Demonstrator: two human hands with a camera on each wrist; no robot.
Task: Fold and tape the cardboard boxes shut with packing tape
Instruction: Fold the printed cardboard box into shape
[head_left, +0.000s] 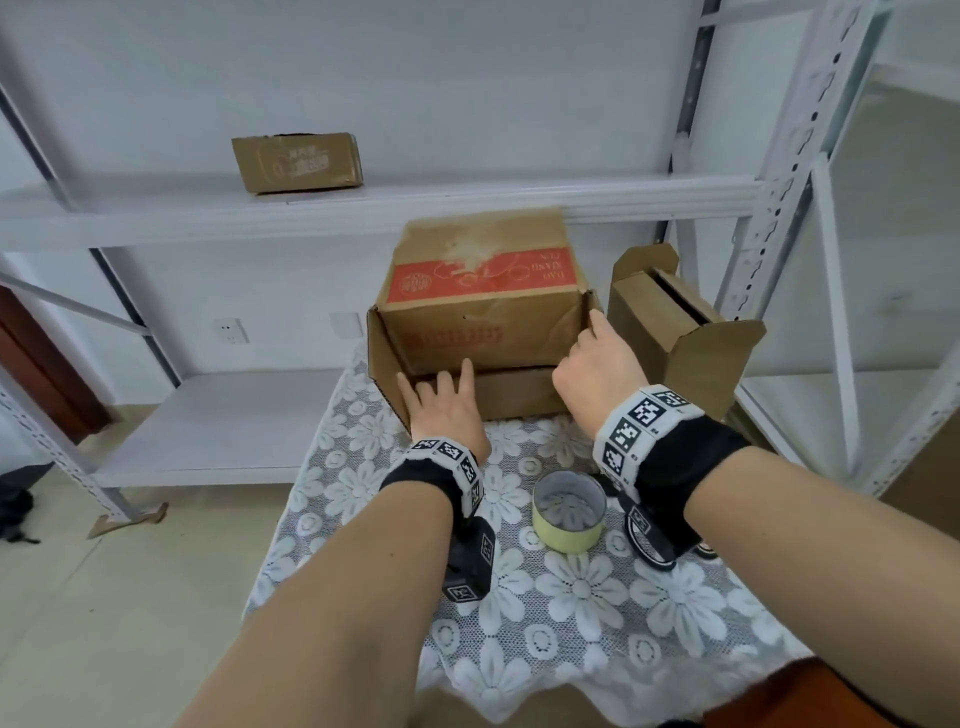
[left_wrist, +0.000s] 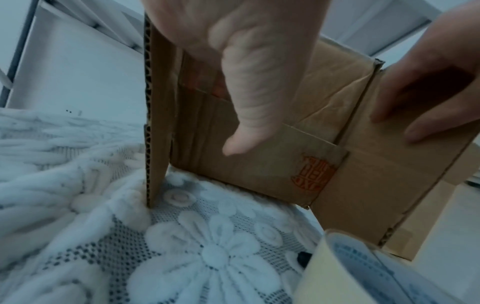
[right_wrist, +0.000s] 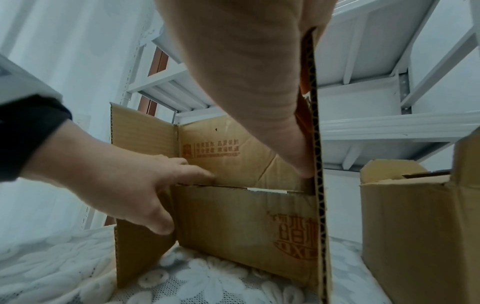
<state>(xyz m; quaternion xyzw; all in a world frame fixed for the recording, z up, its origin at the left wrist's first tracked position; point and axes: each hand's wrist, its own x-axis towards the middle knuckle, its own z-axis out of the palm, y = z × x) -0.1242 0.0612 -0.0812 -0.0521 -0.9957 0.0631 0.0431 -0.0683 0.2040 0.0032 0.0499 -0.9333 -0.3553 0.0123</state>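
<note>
A large brown cardboard box (head_left: 483, 322) with a red print lies on its side on the lace cloth, its open end facing me and its flaps spread. My left hand (head_left: 441, 379) rests with straight, spread fingers on the top edge of the lower flap (head_left: 514, 389), close to the upright left flap (head_left: 384, 364). My right hand (head_left: 592, 332) pinches the right side flap (right_wrist: 318, 164), thumb (right_wrist: 298, 164) on its inner face. A roll of beige packing tape (head_left: 569, 514) stands on the cloth between my wrists, untouched.
A smaller open cardboard box (head_left: 675, 332) stands just right of the large one. Another closed box (head_left: 296, 163) sits on the white metal shelf (head_left: 415, 202) behind. The lace-covered table (head_left: 519, 623) ends close to my body.
</note>
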